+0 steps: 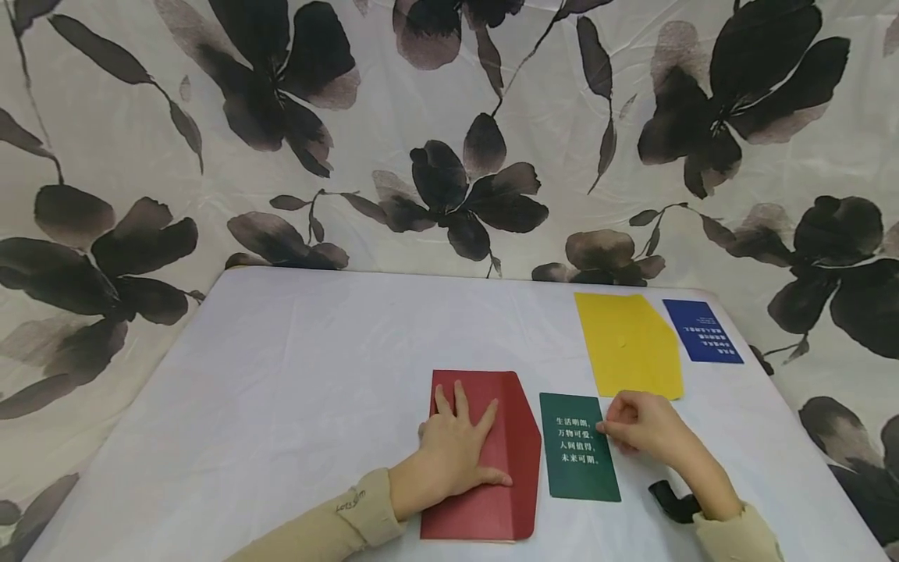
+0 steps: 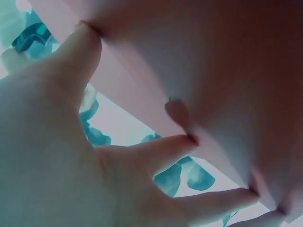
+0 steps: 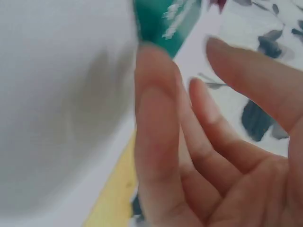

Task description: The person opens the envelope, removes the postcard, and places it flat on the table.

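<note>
My left hand rests on a red envelope with its fingers spread over the front and the thumb reaching toward the flap side. The left wrist view shows the fingertips touching the envelope's surface. A dark green card with white Chinese writing lies just right of the flap. At that card's right edge is my right hand, fingers bent. In the right wrist view a fingertip overlaps the corner of the green card, while a gap separates that finger from the one opposite.
Farther back on the white table lies a yellow envelope, its near edge close to my right hand. Beside it is a blue card with white writing. A black curved thing sits by my right wrist. Floral cloth hangs behind.
</note>
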### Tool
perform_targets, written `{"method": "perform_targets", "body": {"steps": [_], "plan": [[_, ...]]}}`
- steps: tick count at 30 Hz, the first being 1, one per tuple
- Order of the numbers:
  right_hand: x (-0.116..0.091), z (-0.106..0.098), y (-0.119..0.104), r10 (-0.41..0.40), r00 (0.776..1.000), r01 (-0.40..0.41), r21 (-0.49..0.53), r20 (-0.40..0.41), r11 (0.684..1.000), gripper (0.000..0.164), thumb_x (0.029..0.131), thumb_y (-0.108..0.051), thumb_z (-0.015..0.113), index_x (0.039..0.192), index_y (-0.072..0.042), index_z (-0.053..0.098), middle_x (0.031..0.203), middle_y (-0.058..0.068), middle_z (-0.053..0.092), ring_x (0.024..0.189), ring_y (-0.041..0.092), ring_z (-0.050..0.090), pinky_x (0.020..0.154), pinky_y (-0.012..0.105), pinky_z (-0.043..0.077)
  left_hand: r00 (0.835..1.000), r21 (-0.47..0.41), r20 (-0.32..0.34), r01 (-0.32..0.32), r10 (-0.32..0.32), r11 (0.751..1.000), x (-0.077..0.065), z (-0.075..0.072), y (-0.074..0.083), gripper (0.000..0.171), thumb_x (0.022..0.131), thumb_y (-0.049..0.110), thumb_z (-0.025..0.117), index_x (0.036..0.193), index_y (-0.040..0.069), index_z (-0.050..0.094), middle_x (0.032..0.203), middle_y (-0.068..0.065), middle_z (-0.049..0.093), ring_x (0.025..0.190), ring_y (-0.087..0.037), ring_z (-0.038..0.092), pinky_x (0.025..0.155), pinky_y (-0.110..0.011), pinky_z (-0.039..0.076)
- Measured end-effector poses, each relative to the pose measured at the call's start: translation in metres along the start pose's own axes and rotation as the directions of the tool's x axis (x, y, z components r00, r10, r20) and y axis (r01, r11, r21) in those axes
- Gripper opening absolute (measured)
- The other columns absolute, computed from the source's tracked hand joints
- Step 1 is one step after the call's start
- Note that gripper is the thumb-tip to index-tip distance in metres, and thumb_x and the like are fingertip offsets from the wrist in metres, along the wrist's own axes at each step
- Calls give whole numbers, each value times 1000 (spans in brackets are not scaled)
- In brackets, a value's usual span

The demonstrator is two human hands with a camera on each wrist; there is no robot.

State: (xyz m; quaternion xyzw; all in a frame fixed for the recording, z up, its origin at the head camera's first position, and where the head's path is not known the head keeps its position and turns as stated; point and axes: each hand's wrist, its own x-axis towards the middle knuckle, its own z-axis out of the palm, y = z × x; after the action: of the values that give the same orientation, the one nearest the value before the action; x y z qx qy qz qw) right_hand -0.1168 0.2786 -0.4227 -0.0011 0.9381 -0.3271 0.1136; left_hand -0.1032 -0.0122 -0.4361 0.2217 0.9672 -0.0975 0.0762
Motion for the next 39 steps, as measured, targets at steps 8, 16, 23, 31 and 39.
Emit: {"method": "perform_targets", "body": {"steps": [8, 16, 23, 31, 39], "plan": [[-21, 17, -25, -234, 968, 210, -212, -95, 954, 58, 86, -28, 78, 133, -3, 55, 130, 20, 60, 115, 37, 58, 93, 54, 50, 999, -101, 34, -23, 27, 995, -6, -14, -7, 110, 71, 86, 57, 157, 22, 31, 156, -25, 30, 140, -51, 30, 99, -49, 46], [-32, 42, -19, -342, 933, 359, -237, 110, 903, 84, 91, -45, 69, 155, -6, 31, 161, 22, 21, 145, 49, 19, 107, 71, 21, 978, -292, 66, -172, 199, 941, -20, -11, -25, 120, 70, 78, 68, 157, 6, 26, 159, -29, 16, 147, -49, 8, 118, -56, 12], [-34, 51, -9, -326, 927, 364, -233, 184, 902, 81, 93, -48, 65, 155, -7, 32, 162, 21, 17, 146, 49, 12, 107, 74, 15, 966, -333, 69, -212, 248, 919, -28, -4, -26, 123, 69, 75, 73, 156, 3, 25, 160, -29, 8, 147, -49, 2, 117, -58, 11], [-43, 50, -5, -291, 934, 329, -177, 208, 928, 83, 90, -48, 67, 155, -10, 33, 163, 20, 17, 146, 49, 11, 105, 76, 12, 964, -347, 53, -225, 259, 910, -31, 4, -22, 123, 71, 78, 68, 157, 4, 21, 161, -29, 2, 146, -51, -1, 116, -60, 11], [-49, 46, -2, -217, 943, 259, -149, 251, 954, 87, 88, -54, 67, 156, -11, 33, 164, 18, 15, 147, 48, 7, 106, 76, 7, 967, -217, 6, -248, 256, 944, -36, 9, -11, 124, 71, 86, 57, 158, 7, 20, 160, -30, 9, 146, -51, 8, 115, -58, 18]]}}
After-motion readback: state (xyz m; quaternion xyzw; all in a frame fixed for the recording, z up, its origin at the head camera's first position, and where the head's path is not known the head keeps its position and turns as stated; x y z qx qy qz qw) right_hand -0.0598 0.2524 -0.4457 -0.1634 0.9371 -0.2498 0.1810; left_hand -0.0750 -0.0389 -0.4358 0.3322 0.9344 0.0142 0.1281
